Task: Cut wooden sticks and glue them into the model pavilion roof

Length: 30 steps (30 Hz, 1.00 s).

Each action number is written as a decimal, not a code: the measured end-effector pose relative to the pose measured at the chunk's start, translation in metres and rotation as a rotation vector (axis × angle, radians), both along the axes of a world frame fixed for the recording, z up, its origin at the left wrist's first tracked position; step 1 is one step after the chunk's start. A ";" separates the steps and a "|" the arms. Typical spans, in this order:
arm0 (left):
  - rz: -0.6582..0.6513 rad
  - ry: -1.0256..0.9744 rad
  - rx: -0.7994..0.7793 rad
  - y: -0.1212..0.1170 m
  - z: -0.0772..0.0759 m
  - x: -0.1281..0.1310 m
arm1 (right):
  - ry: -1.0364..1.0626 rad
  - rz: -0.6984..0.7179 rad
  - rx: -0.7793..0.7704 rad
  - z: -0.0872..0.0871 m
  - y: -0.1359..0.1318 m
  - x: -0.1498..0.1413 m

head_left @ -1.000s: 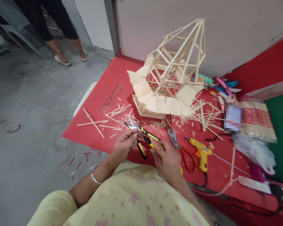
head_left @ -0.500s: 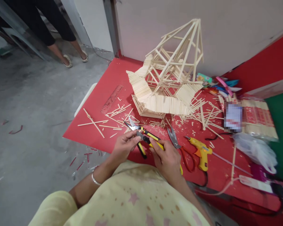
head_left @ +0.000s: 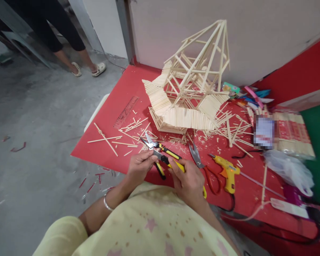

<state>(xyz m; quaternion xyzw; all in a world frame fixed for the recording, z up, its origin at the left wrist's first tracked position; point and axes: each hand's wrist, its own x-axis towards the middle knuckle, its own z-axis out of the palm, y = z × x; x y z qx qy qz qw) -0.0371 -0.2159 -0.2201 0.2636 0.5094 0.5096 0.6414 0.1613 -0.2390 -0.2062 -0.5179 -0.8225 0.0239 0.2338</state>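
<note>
My right hand (head_left: 190, 176) is closed round a yellow and black utility knife (head_left: 179, 165), its blade out toward the left. My left hand (head_left: 140, 165) is pinched right at the blade's tip; whatever its fingers hold is too small to make out. Just beyond the hands lie pliers (head_left: 169, 151) with yellow and black handles, their jaws apart. Snips with red handles (head_left: 212, 180) rest to the right of my right hand. Behind them stands a frame structure of wooden sticks (head_left: 193, 76) with stick-covered panels round its base.
A yellow glue gun (head_left: 228, 171) lies right of the snips on the red table (head_left: 101, 113). Loose sticks (head_left: 128, 133) and shavings are scattered about. A clear ruler (head_left: 126, 112), plastic bag (head_left: 289, 170) and power strip (head_left: 289, 206) are there too. Another person's legs (head_left: 66, 42) show at upper left.
The knife blade has shifted slightly at my left fingertips, and more of the blade shows. The other person's foot has moved to the right.
</note>
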 end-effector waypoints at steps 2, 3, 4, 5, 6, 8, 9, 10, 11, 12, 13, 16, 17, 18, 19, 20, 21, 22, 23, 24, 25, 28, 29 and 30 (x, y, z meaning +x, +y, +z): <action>0.022 0.003 -0.016 -0.001 -0.003 0.001 | -0.007 -0.005 0.010 0.001 0.000 0.000; 0.035 0.004 -0.024 -0.002 -0.003 0.001 | -0.011 -0.006 0.013 0.001 0.000 0.000; 0.048 0.001 -0.032 -0.002 -0.002 0.002 | -0.013 -0.006 0.018 0.001 0.000 0.000; 0.056 -0.004 -0.042 -0.002 -0.001 0.003 | -0.012 -0.003 0.021 0.000 0.000 0.000; 0.058 -0.013 -0.051 -0.002 0.001 0.004 | -0.004 0.001 0.021 0.000 0.000 0.000; 0.050 -0.039 -0.062 -0.001 0.005 0.006 | 0.026 0.012 0.005 -0.001 -0.001 0.000; 0.043 -0.052 -0.064 -0.001 0.006 0.007 | 0.044 0.019 -0.008 -0.002 -0.001 0.001; 0.036 -0.062 -0.064 -0.001 0.008 0.008 | 0.063 0.026 -0.022 -0.003 -0.001 0.001; 0.029 -0.068 -0.064 -0.001 0.009 0.008 | 0.079 0.032 -0.034 -0.003 -0.001 0.001; 0.025 -0.070 -0.064 -0.001 0.009 0.008 | 0.092 0.036 -0.041 -0.004 -0.002 0.001; 0.024 -0.066 -0.064 -0.001 0.009 0.008 | 0.102 0.039 -0.045 -0.004 -0.002 0.001; 0.033 -0.040 -0.061 -0.002 0.008 0.007 | 0.112 0.038 -0.045 -0.004 -0.002 0.001; 0.034 -0.031 -0.059 -0.002 0.007 0.006 | 0.107 0.036 -0.043 -0.004 -0.002 0.001; 0.033 -0.026 -0.057 -0.002 0.007 0.006 | 0.099 0.032 -0.040 -0.004 -0.002 0.001; 0.032 -0.025 -0.057 -0.002 0.006 0.006 | 0.090 0.028 -0.034 -0.004 -0.002 0.001; 0.031 -0.028 -0.058 -0.002 0.005 0.007 | 0.081 0.025 -0.027 -0.004 -0.001 0.001; 0.034 -0.033 -0.059 -0.002 0.005 0.007 | 0.075 0.023 -0.019 -0.004 -0.001 0.001; 0.042 -0.041 -0.060 -0.002 0.004 0.008 | 0.074 0.023 -0.013 -0.004 0.000 0.001; 0.053 -0.050 -0.062 -0.002 0.004 0.009 | 0.079 0.026 -0.009 -0.004 0.000 0.001; 0.061 -0.059 -0.062 -0.001 0.004 0.009 | 0.089 0.031 -0.011 -0.005 0.000 0.000; 0.060 -0.067 -0.062 -0.001 0.004 0.010 | 0.102 0.035 -0.018 -0.006 0.000 0.000; 0.040 -0.083 -0.063 0.000 0.004 0.011 | 0.134 0.044 -0.055 -0.007 0.000 0.000; 0.035 -0.085 -0.067 0.000 0.005 0.010 | 0.137 0.043 -0.065 -0.008 0.000 0.000; 0.039 -0.085 -0.074 0.000 0.005 0.010 | 0.137 0.042 -0.070 -0.008 0.000 0.000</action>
